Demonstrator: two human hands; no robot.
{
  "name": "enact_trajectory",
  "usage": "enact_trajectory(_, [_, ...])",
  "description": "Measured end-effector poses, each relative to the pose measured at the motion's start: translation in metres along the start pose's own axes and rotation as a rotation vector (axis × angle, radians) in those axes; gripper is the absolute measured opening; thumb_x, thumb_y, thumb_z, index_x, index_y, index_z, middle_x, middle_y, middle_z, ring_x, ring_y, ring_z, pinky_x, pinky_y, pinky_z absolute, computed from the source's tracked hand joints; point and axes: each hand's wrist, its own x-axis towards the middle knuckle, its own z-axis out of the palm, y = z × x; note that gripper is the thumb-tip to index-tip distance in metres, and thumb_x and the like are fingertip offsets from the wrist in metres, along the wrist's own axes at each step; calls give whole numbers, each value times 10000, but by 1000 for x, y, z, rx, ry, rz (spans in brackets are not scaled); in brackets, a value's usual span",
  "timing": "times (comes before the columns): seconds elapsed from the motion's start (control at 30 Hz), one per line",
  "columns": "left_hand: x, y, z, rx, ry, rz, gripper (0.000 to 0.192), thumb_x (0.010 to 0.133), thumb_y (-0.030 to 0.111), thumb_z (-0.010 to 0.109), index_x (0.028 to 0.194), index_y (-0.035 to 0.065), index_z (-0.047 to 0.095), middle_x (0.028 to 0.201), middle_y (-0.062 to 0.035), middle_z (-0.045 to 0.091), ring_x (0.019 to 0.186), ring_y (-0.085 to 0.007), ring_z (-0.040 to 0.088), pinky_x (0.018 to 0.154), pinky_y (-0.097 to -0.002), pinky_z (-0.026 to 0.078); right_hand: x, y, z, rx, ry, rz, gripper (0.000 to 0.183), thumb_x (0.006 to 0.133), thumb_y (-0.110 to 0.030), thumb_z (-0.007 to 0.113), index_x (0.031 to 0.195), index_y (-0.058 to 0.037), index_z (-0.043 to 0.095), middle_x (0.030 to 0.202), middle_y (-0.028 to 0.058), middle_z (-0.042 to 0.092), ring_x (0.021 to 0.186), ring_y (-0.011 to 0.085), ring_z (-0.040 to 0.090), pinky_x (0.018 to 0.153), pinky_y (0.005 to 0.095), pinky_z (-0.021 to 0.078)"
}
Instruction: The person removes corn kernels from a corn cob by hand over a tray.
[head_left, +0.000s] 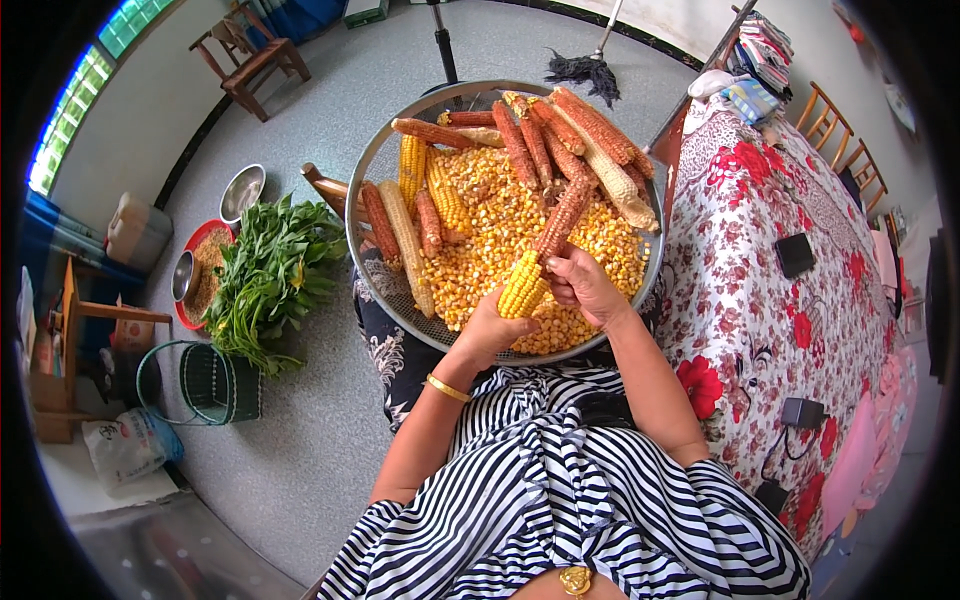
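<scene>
My left hand (491, 322) is wrapped around the lower end of a yellow ear of corn (520, 289). Its upper end meets a bare reddish corn cob (564, 217); I cannot tell whether they are one piece or two pressed together. At that meeting place, the curled fingers of my right hand (586, 286) grip the cob. Below both hands, a round metal-rimmed mesh sieve (358, 217) rests across my lap. Loose yellow kernels (480, 262) cover much of its mesh. Stripped red and pale cobs (517, 146) lie along its far side, and unshelled ears (448, 199) sit at its left.
Left on the floor are leafy greens (274, 262), a red basin (187, 315), metal bowls (243, 193) and a green woven basket (232, 386). A flower-patterned bed cover (750, 300) borders my right side. A mop (592, 71) and wooden chair (259, 64) stand beyond the sieve.
</scene>
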Motion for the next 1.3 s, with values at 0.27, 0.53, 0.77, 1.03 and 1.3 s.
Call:
enact_trajectory(0.27, [4, -7, 1, 57, 64, 52, 421, 659, 1, 630, 1049, 32, 474, 764, 33, 483, 578, -33, 446, 475, -164, 368, 1, -1, 9, -224, 114, -22, 338, 799, -342, 593, 965, -66, 489, 612, -75, 407, 417, 4, 297, 362, 164, 220])
enact_trajectory(0.53, [3, -8, -4, 29, 5, 1, 432, 672, -57, 608, 1073, 13, 466, 870, -8, 536, 750, -93, 534, 657, -219, 458, -1, -2, 4, -41, 14, 21, 311, 789, -283, 614, 974, -67, 488, 612, -78, 405, 430, 3, 306, 367, 162, 227])
enact_trajectory(0.77, [2, -4, -3, 11, -16, -4, 420, 657, -33, 614, 1051, 19, 477, 832, 6, 523, 700, -69, 508, 619, -200, 438, -1, 0, 3, -218, 43, -21, 307, 798, -287, 598, 977, -66, 482, 631, -70, 419, 433, 5, 309, 372, 154, 234])
enact_trajectory(1.03, [4, -11, -6, 22, -12, 14, 422, 649, -15, 626, 1045, 21, 484, 811, 22, 518, 673, -55, 496, 583, -187, 424, -2, 0, 4, -151, 20, -36, 386, 773, -307, 634, 1009, -55, 464, 674, -47, 449, 441, 16, 319, 378, 162, 247])
enact_trajectory(1.3, [4, -9, -4, 31, 4, 35, 425, 653, -20, 628, 1051, 16, 483, 820, 21, 521, 701, -68, 503, 607, -195, 431, -1, 4, -2, -158, -14, -24, 388, 776, -292, 633, 1015, -51, 445, 672, -44, 445, 442, 13, 327, 373, 164, 252])
